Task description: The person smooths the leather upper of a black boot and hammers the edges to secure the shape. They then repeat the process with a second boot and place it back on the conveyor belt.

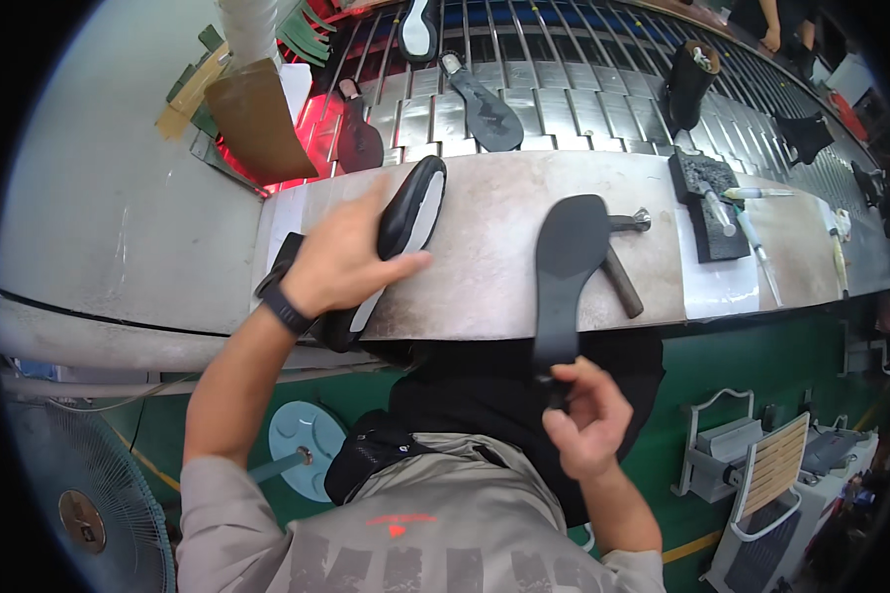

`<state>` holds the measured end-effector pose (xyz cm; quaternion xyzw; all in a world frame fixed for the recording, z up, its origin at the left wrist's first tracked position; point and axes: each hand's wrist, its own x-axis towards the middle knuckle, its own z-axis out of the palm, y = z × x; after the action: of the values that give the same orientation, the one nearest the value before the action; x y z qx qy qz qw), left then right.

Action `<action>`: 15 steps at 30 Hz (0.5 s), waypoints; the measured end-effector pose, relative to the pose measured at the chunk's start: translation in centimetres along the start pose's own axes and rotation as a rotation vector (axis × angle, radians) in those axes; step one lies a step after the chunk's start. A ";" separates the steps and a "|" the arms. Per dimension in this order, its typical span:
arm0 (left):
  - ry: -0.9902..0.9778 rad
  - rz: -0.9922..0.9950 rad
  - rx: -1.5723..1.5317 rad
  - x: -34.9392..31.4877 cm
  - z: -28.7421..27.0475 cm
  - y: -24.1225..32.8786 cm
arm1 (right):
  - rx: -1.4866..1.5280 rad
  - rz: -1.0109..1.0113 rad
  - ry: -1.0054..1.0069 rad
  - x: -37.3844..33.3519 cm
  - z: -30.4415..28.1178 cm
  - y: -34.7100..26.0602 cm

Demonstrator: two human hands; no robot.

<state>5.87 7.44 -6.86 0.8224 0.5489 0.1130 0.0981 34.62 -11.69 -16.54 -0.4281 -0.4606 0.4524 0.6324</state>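
Observation:
My right hand (590,417) pinches a black shoe sole (572,242) by its narrow heel end, with the wide toe part pointing away over the table. Over at the left, my left hand (341,259) is spread with thumb and fingers apart, its fingertips blurred. It lies across the middle of a black shoe (398,222) whose pale underside faces right. Whether it touches the shoe I cannot tell. Another black piece (282,262) shows partly behind that hand. A hammer (623,285) rests on the table, partly covered by the sole.
Beyond the worktable (485,257) runs a roller conveyor (583,124) carrying soles (489,119) and a black boot (690,89). At the right are a dark block (717,217) and brushes (756,247). A brown board (260,124) stands at the back left. A fan (84,519) is at lower left.

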 end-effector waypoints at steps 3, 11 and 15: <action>-0.125 -0.043 -0.134 2.6 0.4 1.1 | 0.444 0.202 0.017 -4.2 -1.9 4.5; 0.282 0.134 -1.070 1.1 -6.2 2.8 | 0.372 0.568 -0.112 5.6 4.1 0.2; 0.379 0.107 -1.543 -1.2 -7.6 2.4 | 0.299 0.483 -0.068 11.7 7.9 2.4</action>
<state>5.29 5.72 0.99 0.5144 0.2830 0.6037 0.5393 28.44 1.10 -14.88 -0.4121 -0.2945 0.6668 0.5467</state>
